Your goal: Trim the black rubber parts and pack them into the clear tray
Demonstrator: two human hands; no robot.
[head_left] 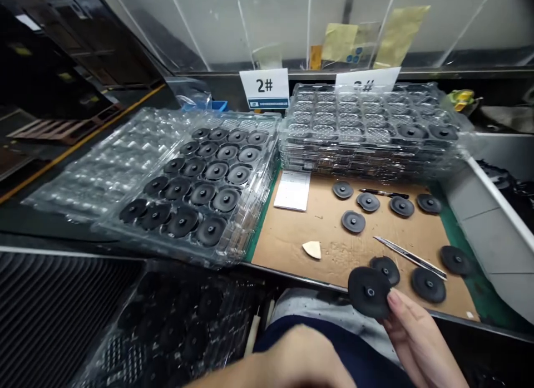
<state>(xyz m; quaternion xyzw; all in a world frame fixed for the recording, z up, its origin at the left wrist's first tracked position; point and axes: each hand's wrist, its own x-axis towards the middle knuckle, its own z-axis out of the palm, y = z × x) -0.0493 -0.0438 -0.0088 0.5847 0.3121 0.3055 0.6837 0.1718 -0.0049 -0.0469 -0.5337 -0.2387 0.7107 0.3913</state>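
Our right hand (417, 338) pinches a black rubber disc (367, 291) by its rim.
Our left hand (300, 360) is blurred, its fingers unreadable; more discs lie loose on the cardboard sheet (300, 254); the clear blister tray (258, 176) shows filled pockets, others bare.

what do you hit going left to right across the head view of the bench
clear blister tray of black discs, white paper pad, cream wedge, metal tweezers, lone black disc, green mat
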